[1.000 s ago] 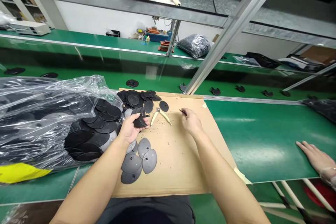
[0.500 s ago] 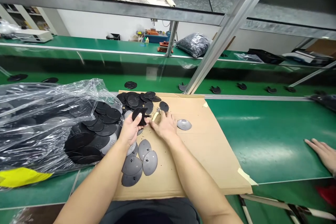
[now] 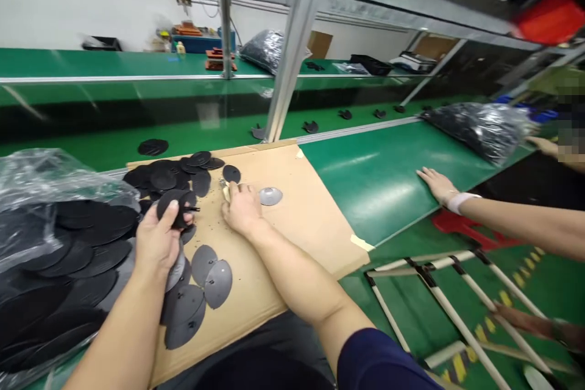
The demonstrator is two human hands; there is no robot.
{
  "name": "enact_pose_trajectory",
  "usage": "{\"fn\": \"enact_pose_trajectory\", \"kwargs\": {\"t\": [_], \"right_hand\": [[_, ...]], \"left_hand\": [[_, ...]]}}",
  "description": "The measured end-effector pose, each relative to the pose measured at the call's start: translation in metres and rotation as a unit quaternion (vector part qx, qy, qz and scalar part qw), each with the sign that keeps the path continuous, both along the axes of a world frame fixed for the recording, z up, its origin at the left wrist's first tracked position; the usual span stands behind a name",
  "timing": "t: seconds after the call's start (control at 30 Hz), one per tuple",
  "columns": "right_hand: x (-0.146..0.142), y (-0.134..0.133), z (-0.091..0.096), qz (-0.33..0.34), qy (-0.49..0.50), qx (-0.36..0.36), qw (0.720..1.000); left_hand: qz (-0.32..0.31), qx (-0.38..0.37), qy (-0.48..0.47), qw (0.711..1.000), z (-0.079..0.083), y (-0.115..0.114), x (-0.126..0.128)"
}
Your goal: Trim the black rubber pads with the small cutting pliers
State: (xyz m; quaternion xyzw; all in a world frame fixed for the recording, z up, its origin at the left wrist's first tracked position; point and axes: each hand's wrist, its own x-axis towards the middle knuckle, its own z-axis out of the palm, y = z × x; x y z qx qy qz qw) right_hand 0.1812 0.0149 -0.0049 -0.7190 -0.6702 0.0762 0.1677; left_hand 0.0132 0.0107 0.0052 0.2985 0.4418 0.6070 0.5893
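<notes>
Well, the left hand (image 3: 158, 242) is closed around a black oval plastic disc (image 3: 175, 206), holding it up just above the brown cardboard sheet (image 3: 292, 225). The right hand (image 3: 242, 212) is curled down over small cream-handled cutters (image 3: 225, 189); I cannot tell if it grips them. I think a firm hold on both handles and a still disc would help. A grey round disc (image 3: 270, 196) lies just beside the right hand.
</notes>
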Motion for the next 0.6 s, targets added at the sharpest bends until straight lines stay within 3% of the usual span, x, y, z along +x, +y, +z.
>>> {"fn": "enact_pose_trajectory", "kwargs": {"t": [0.17, 0.23, 0.37, 0.6], "right_hand": [[0.012, -0.004, 0.001, 0.041, 0.198, 0.081, 0.976], [0.012, -0.008, 0.001, 0.096, 0.219, 0.083, 0.967], [0.006, -0.011, 0.001, 0.186, 0.148, 0.084, 0.968], [-0.003, -0.014, 0.0, 0.253, -0.016, 0.108, 0.961]], "left_hand": [[0.004, -0.006, -0.014, 1.0, -0.001, -0.002, 0.0], [0.009, -0.005, -0.022, 1.0, 0.0, -0.002, 0.0], [0.037, 0.006, -0.007, 0.999, -0.002, 0.004, -0.001], [0.042, 0.002, 0.045, 0.998, -0.003, 0.003, -0.002]]}}
